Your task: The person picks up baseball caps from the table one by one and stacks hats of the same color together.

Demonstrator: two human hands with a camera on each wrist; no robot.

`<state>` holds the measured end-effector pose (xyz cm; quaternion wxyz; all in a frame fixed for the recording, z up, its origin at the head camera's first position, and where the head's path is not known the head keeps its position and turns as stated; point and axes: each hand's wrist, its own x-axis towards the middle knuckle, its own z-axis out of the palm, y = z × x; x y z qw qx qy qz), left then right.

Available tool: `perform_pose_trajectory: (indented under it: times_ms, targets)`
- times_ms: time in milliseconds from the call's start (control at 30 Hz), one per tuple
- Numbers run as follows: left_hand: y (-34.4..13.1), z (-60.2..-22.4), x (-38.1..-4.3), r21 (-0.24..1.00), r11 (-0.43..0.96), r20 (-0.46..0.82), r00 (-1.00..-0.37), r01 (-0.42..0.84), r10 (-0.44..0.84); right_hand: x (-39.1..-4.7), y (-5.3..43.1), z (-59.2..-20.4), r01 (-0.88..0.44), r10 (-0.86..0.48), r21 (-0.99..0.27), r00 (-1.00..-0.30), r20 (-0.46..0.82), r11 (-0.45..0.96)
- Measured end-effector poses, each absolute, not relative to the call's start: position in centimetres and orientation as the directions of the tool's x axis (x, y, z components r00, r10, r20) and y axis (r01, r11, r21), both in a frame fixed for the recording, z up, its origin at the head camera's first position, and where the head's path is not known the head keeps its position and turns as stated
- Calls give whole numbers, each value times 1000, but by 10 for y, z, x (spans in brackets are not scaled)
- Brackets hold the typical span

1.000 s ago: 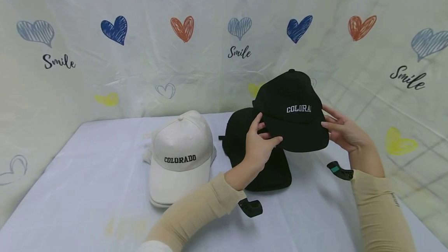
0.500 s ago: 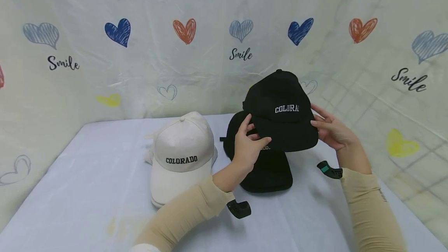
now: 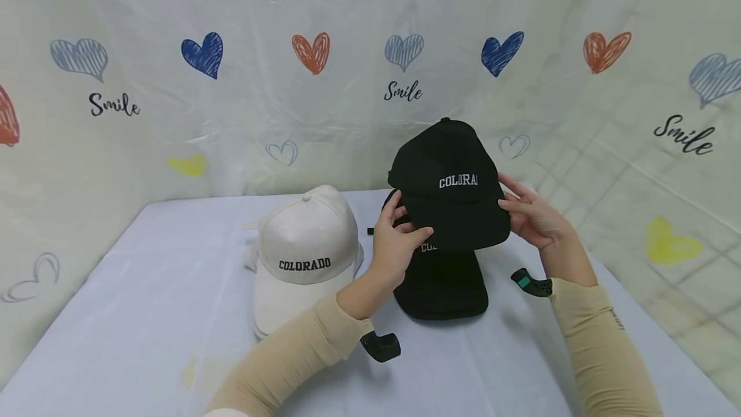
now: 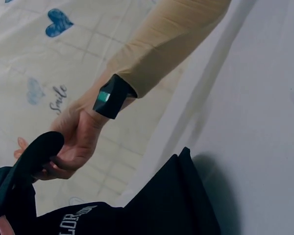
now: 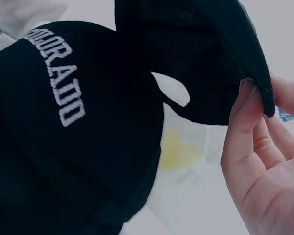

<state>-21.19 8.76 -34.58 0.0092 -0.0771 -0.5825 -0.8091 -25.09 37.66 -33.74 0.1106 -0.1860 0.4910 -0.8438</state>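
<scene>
A black baseball cap (image 3: 442,153) with white COLORADO lettering, partly out of sight, hangs in the air in the head view. My left hand (image 3: 393,246) pinches the left edge of its brim. At the brim's right edge, my right hand (image 3: 535,217) pinches it between thumb and fingers; the right wrist view shows that right hand (image 5: 267,166) close up. Directly below and behind are black caps (image 3: 442,288) on the table, partly hidden by the held one. Two brims (image 4: 161,191) lie one over the other there in the left wrist view.
White caps (image 3: 307,230) with dark COLORADO lettering stand left of the black ones, near my left forearm. A white cloth covers the table (image 3: 145,307). Behind it hangs a pale sheet (image 3: 347,121) printed with hearts and the word Smile.
Both hands have carried the held black cap leftward, and it now hangs more directly over the black caps on the table. My hold on its brim looks unchanged.
</scene>
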Motion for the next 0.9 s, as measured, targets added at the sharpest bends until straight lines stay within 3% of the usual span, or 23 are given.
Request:
perform_pose_trajectory:
  times_ms: [200, 433, 900]
  targets:
    - [80, -351, -216, 923, -378, 109, -992, 78, 63, -256, 367, -342, 38, -393, -866, -900, 187, -499]
    - [72, -352, -220, 888, -459, 17, -998, -16, 67, -260, 353, -342, 101, -335, -872, -939, 76, -480]
    - [66, -359, -224, 873, -483, -33, -997, -63, 71, -262, 340, -347, 178, -284, -870, -958, -46, -460]
